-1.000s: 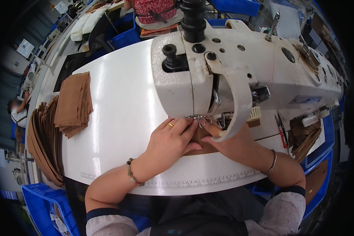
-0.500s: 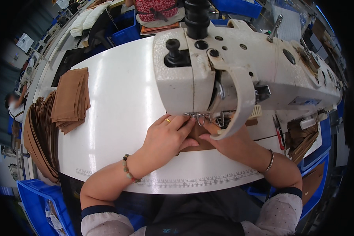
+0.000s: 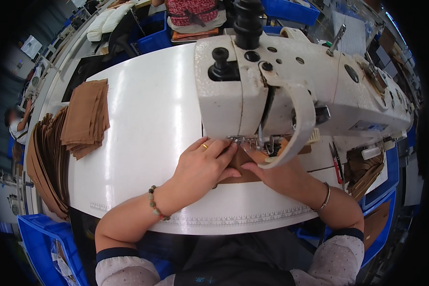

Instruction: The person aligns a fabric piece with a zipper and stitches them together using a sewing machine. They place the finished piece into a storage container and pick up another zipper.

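A piece of brown fabric point(image 3: 240, 175) lies on the white table under the needle area of a white sewing machine point(image 3: 276, 102). My left hand point(image 3: 206, 164), with a yellow ring, grips the fabric's left side, its fingertips close by the metal presser parts point(image 3: 245, 141). From the right, my right hand point(image 3: 276, 172) holds the same piece, thumb lying on top. Its other fingers are partly hidden behind the machine's curved white guard point(image 3: 302, 128). Both thumbs point toward each other across the fabric.
A stack of brown fabric pieces point(image 3: 86, 117) and a long fanned pile point(image 3: 46, 162) lie at the left. Red-handled snips point(image 3: 337, 164) and more brown pieces point(image 3: 364, 169) are on the right. A printed ruler point(image 3: 233, 220) runs along the near table edge. Blue bins point(image 3: 47, 243) stand beside the table.
My view has shifted slightly, so the machine head appears farther right. Both hands stay on the fabric in nearly the same pose.
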The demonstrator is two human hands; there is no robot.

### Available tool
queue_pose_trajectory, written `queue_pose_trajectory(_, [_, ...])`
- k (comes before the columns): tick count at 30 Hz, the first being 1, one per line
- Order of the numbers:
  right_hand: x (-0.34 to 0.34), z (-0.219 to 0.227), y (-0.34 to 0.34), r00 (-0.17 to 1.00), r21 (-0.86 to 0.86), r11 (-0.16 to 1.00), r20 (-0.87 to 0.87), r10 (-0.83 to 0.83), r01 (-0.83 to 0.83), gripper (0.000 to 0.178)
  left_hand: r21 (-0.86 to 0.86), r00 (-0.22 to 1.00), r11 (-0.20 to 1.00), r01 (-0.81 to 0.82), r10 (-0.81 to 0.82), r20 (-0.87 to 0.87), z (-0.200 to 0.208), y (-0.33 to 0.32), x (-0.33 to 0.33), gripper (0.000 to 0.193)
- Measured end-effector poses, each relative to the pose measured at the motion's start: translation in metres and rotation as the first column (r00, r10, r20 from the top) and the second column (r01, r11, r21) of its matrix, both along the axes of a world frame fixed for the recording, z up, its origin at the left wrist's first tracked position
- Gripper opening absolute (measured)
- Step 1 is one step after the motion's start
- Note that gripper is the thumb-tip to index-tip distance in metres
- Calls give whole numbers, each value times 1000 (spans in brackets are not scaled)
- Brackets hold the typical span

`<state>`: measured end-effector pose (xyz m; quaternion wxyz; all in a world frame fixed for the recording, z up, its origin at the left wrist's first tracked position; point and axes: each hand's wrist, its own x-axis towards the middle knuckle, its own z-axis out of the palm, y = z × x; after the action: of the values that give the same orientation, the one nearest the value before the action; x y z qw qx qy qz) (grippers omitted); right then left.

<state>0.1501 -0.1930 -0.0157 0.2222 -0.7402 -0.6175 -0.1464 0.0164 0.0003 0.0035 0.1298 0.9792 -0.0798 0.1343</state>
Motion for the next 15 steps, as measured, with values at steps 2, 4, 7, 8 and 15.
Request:
queue_pose_trajectory(2, [0, -2, 0, 1000, -18, 1000, -16, -22, 22, 30, -5, 1000, 1000, -5, 5, 15, 0, 0, 0, 58])
queue_pose_trajectory(4, [1, -3, 0, 1000, 5, 1000, -16, -14, 14, 28, -2, 1000, 1000, -8, 8, 20, -1, 1, 1, 57])
queue_pose_trajectory(7, [4, -2, -1, 998, -16, 998, -18, -62, 62, 23, 12, 998, 1000, -2, 1, 57, -2, 1, 1, 56])
queue_pose_trajectory(8, [6, -1, -1, 993, -71, 991, -6, -117, 116, 20, 10, 998, 1000, 0, -1, 60, -3, 1, 1, 56])
queue_pose_trajectory(15, [4, 15, -12, 951, -297, 922, -109, -290, 248, 16, 89, 998, 996, -8, 3, 55, -8, 4, -1, 44])
